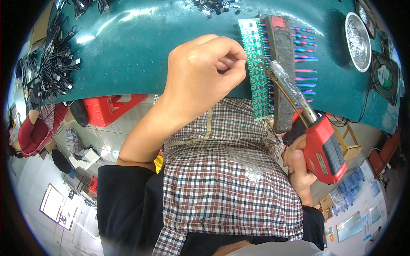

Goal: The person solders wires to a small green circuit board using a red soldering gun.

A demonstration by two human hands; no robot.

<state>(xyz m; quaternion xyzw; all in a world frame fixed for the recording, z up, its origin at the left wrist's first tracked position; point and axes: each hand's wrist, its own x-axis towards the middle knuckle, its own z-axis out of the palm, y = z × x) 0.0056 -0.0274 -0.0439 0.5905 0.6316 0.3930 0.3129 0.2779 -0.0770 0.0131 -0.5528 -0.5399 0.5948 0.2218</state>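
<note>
A long green circuit board (258, 91) lies at the table's front edge, its right side against a dark bar (282, 85) with a red patch at the far end. Thin multicoloured wires (305, 59) stick out to the right of the bar. My left hand (200, 70) is pinched closed at the board's left edge; what sits between the fingertips is too small or hidden to make out. Wrapped round a red soldering gun (324, 151) is my right hand (299, 164). The gun's metal barrel points up and left, its tip close over the board near my left fingertips.
Bundles of black cables (55, 64) lie at the table's left, and small black parts (211, 6) at the far edge. A metal bowl (358, 42) and a small fan (384, 77) stand at the right. Below the table sits a red stool (106, 112); another person's arm (32, 123) shows far left.
</note>
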